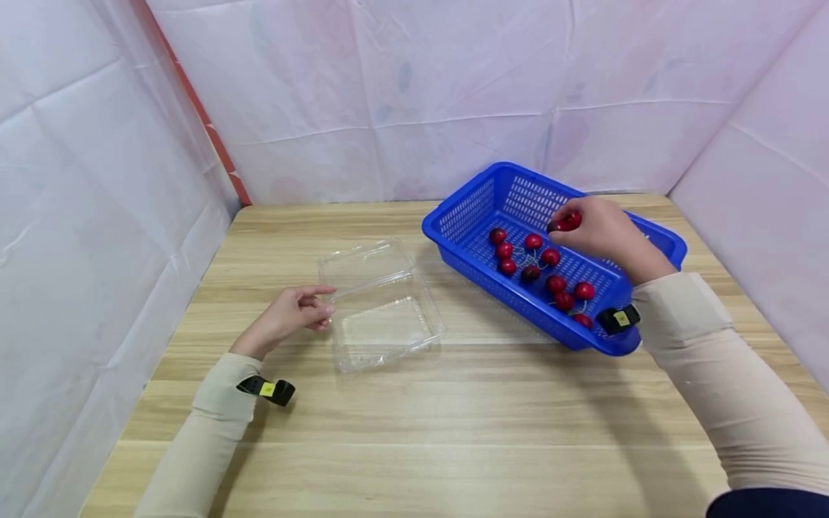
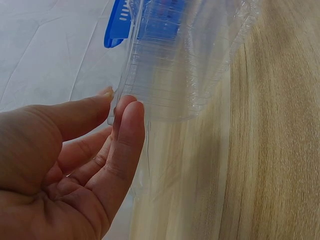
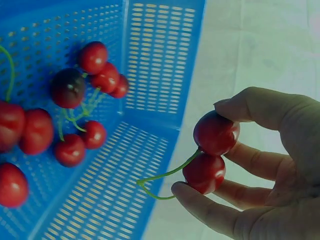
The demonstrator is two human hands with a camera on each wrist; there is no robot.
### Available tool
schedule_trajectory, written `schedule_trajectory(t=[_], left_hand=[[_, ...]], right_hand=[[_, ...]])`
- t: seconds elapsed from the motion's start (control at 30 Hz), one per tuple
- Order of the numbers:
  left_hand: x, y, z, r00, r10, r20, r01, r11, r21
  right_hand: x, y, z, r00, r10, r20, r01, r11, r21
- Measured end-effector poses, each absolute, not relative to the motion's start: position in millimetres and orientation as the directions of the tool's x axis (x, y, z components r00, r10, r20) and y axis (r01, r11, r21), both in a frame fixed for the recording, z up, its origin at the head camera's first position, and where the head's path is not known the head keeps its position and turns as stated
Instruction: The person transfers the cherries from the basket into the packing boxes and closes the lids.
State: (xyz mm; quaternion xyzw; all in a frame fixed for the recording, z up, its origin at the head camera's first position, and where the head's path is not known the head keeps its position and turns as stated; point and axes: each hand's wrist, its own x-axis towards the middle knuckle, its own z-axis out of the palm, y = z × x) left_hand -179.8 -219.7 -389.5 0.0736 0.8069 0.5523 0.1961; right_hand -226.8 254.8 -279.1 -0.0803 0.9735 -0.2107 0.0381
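With thumb and fingers my left hand [image 1: 289, 315] pinches the left edge of a clear plastic clamshell box [image 1: 388, 324], which lies on the table with its lid folded back. Its thin rim [image 2: 131, 55] runs down between the thumb and fingertips in the left wrist view. Over the blue basket, my right hand [image 1: 599, 229] grips a pair of red cherries [image 3: 212, 150] joined by a green stem, between thumb and fingers. One of the pair has a darker top. Several more cherries [image 1: 550, 257], with thin stems, lie on the basket floor below.
The blue perforated basket [image 1: 495, 286] stands at an angle on the right of the wooden table [image 1: 414, 446]. White sheeting [image 1: 401, 86] hangs behind the table and along both sides. Each wrist wears a black strap [image 1: 275, 391].
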Motion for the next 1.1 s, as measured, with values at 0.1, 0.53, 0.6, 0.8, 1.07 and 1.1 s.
schedule_trajectory(t=[0.1,0.53,0.6,0.8,1.07,1.1], left_hand=[[-180.3,-219.7,-389.5,-0.913,0.331,-0.240,-0.103,0.380,0.919],[-179.4,-218.9,-388.1,-0.913,0.328,-0.244,-0.106,0.386,0.917],[-179.4,-219.0,-388.2,-0.913,0.327,-0.245,-0.106,0.388,0.915],[-179.7,-218.5,-388.2,-0.913,0.327,-0.244,-0.104,0.393,0.914],[-179.9,-217.6,-389.0,-0.913,0.329,-0.241,-0.101,0.391,0.915],[-179.9,-217.6,-389.1,-0.913,0.328,-0.242,-0.101,0.392,0.914]], right_hand=[[-223.3,254.3,-270.8,-0.981,-0.191,-0.020,-0.166,0.896,-0.412],[-208.8,237.3,-256.6,-0.973,-0.223,0.058,-0.227,0.880,-0.417],[-206.0,233.9,-256.5,-0.968,-0.238,0.074,-0.247,0.877,-0.412],[-198.1,222.6,-255.6,-0.946,-0.297,0.128,-0.323,0.849,-0.419],[-185.2,201.3,-248.3,-0.928,-0.342,0.149,-0.372,0.824,-0.428],[-183.7,198.5,-247.7,-0.926,-0.348,0.149,-0.378,0.821,-0.428]])
